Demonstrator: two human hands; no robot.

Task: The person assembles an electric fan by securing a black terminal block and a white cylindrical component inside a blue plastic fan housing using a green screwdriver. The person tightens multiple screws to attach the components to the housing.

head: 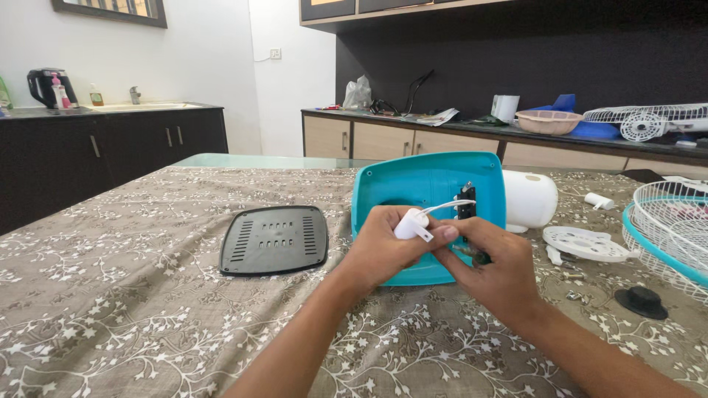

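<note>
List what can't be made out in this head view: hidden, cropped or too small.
- Tool in the right hand: only a dark green handle end shows; the fingers hide the tip, so its kind is unclear.
- Inside of the teal fan base: the left hand and the white plug cover the lower part.
- Fan guard: cut off by the right edge.
- Small parts by the black cap: too small to identify.

Tabletop and what lies on it

I see the tabletop [110,295] under a brown floral cloth. On it lie a black vented plate [274,239], a teal fan base [428,199], a white housing [529,199], a white disc [586,244], a black cap [641,301] and a wire fan guard [675,228]
</note>
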